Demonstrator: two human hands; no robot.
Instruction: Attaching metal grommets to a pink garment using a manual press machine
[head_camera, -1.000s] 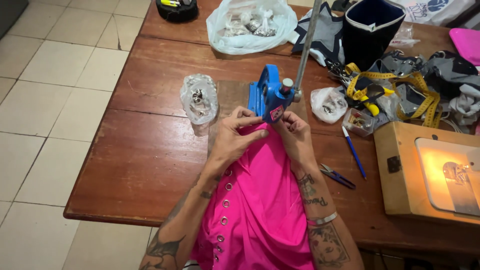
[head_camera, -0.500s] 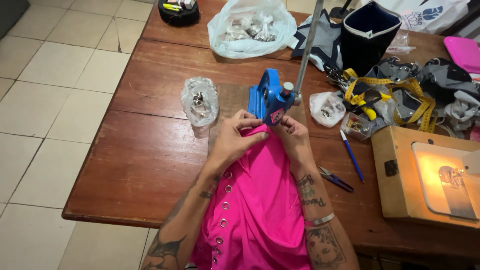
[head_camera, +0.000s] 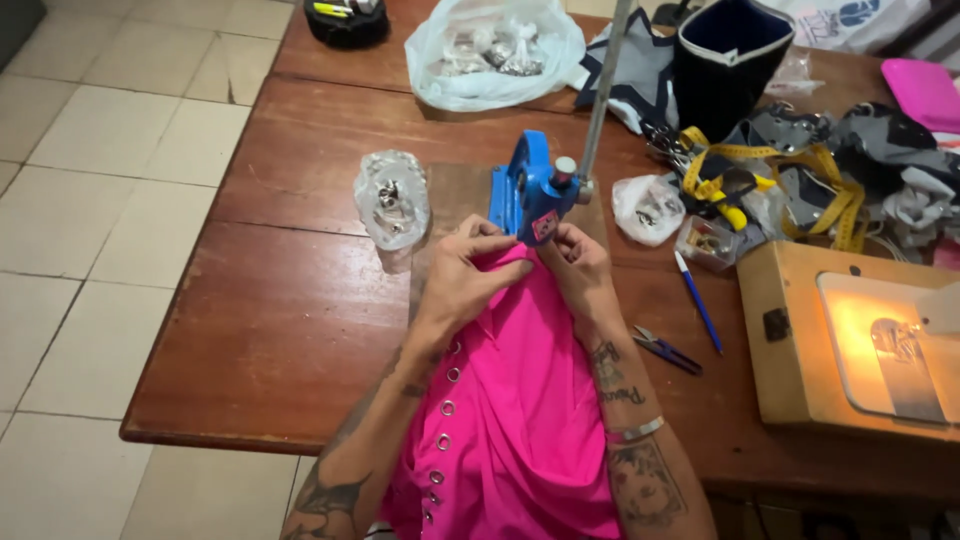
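both hands pinched the top edge of the pink fabric (head_camera: 520, 400) at the foot of the blue press (head_camera: 528, 190). the left hand (head_camera: 465, 275) was closed on the cloth from the left, the right hand (head_camera: 578, 265) from the right. a row of metal eyelets (head_camera: 445, 407) already ran down the fabric's left edge; judging by that, several were set, the top one seemingly left.
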